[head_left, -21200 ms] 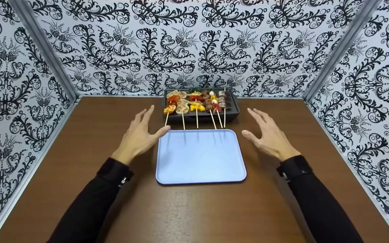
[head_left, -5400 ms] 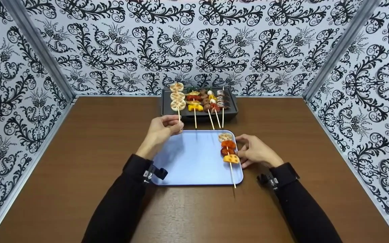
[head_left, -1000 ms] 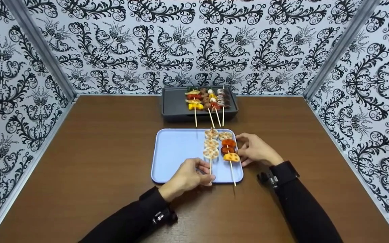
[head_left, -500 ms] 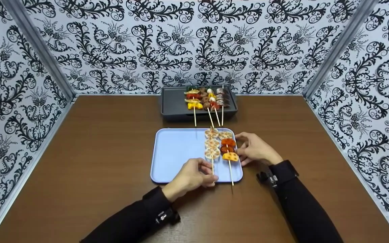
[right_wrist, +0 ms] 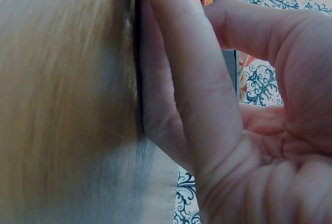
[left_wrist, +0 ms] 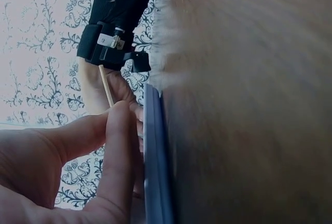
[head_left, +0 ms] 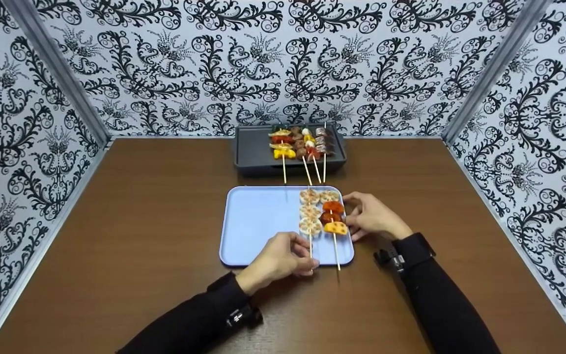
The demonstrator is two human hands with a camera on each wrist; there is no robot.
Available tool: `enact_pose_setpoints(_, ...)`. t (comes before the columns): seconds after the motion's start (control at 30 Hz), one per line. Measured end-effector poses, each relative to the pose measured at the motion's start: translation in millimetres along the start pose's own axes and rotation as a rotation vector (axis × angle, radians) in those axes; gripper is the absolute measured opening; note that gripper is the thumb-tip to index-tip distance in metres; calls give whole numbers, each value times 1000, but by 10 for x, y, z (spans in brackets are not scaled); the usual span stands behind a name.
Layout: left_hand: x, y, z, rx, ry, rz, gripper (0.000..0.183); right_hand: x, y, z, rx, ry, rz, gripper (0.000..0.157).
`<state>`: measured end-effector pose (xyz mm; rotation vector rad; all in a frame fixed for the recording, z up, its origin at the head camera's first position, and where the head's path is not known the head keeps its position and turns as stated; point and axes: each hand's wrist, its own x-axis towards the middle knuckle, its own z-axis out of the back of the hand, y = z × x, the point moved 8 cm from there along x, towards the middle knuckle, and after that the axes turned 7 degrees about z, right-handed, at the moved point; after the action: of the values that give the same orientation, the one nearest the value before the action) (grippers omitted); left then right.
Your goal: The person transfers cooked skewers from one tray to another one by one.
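Observation:
My left hand (head_left: 285,258) pinches the bare end of a skewer (head_left: 310,212) with three pale round slices on it. This skewer is over the right half of the light blue tray (head_left: 258,216), its slices toward the grill. In the left wrist view the stick (left_wrist: 106,86) sticks out beyond the pinching thumb and finger, close above the tray rim (left_wrist: 155,167). My right hand (head_left: 374,216) grips the tray's right rim, thumb on top. Right beside it lies a mixed skewer (head_left: 333,216) with pale, orange, dark red and yellow pieces, its stick end past the front rim.
Behind the tray stands a dark grey grill plate (head_left: 253,147). Several skewers lie on its right part: a vegetable skewer (head_left: 283,145), a meatball skewer (head_left: 300,142), others beside them, sticks toward the tray. Patterned walls (head_left: 263,64) enclose the brown table (head_left: 165,211).
Two skewers have come off the grill onto the tray side, the second carried by my left hand. My right hand came to the tray rim. Lately the left hand shifted slightly right and nearer.

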<state>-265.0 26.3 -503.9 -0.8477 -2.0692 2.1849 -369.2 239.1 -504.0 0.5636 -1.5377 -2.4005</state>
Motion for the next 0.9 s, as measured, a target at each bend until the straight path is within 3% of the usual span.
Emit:
enact_pose_setpoints(0.23, -6, -17, 27, 108, 7, 12, 33, 3, -26, 1, 8, 6, -2, 66)
enact_pose_setpoints(0.47, -1, -74, 89, 238, -2, -40, 22, 11, -18, 4, -2, 10, 4, 64)
enact_pose_setpoints(0.67, -9, -167, 157, 309, -34, -77, 25, 18, 3, 10, -11, 12, 20, 64)
enact_pose_setpoints(0.9, -16, -305, 305, 412, -112, -143, 42, 28, -17, 2, 0, 9, 11, 65)
